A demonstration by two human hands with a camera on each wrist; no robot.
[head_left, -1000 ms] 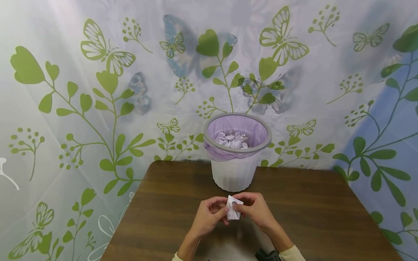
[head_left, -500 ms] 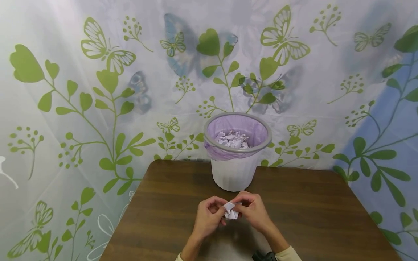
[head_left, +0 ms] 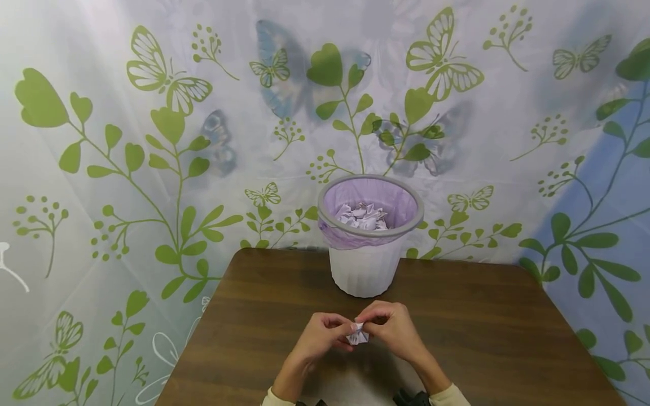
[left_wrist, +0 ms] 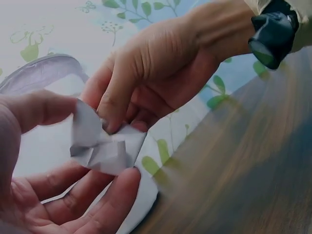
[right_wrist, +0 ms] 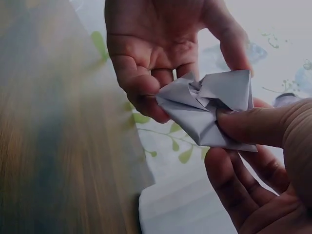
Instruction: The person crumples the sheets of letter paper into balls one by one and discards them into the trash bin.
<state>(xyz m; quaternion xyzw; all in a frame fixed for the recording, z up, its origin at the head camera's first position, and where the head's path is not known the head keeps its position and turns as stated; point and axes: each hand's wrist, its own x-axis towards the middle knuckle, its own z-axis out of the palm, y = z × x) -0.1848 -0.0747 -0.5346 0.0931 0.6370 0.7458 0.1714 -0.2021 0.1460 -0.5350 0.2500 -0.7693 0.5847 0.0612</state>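
A small folded white paper (head_left: 358,335) is held between both hands above the near part of the table, in front of the bin. My left hand (head_left: 325,336) pinches its left side between thumb and fingers. From the right, my right hand (head_left: 393,330) grips the paper with its thumb pressed on the folds. Close up in the right wrist view, the folded paper (right_wrist: 209,107) has layered flaps and a creased opening where the thumb presses. In the left wrist view, the fingertips of the left hand (left_wrist: 58,195) support the paper's lower edge.
A white bin (head_left: 364,270) with a grey rim and purple liner stands at the table's back edge. Several crumpled white papers (head_left: 361,216) lie inside it. Behind the brown wooden table (head_left: 472,321) hangs a curtain (head_left: 304,158) printed with leaves and butterflies.
The paper stood taller with a point at its top; now its top is turned down and it looks smaller between the fingers. Both hands keep hold of it in nearly the same place.
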